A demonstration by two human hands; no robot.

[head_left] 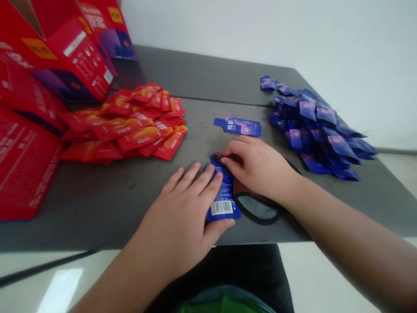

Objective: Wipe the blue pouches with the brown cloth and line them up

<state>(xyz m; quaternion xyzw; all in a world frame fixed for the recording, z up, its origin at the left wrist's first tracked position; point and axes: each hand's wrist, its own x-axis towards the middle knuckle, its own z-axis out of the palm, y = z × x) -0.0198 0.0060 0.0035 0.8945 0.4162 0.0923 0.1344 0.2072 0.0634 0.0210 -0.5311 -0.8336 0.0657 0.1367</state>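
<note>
My left hand point(185, 208) lies flat with its fingers stretched over a blue sachet point(222, 208), barcode side up, near the table's front edge. Pinched at the top of that sachet, my right hand point(257, 165) has its thumb and fingertips on a brown cloth piece with black trim point(243, 188). A black-edged loop of this cloth opens below my right palm, and part of it is hidden under the hand. Just beyond my right hand, a single blue sachet point(239, 126) rests with its printed front up.
A heap of red sachets point(137, 126) lies to the left, and a heap of blue sachets point(316, 126) to the right. Red cartons point(68, 65) stand at the far left of the grey table point(107, 191). A white wall point(228, 30) rises behind it.
</note>
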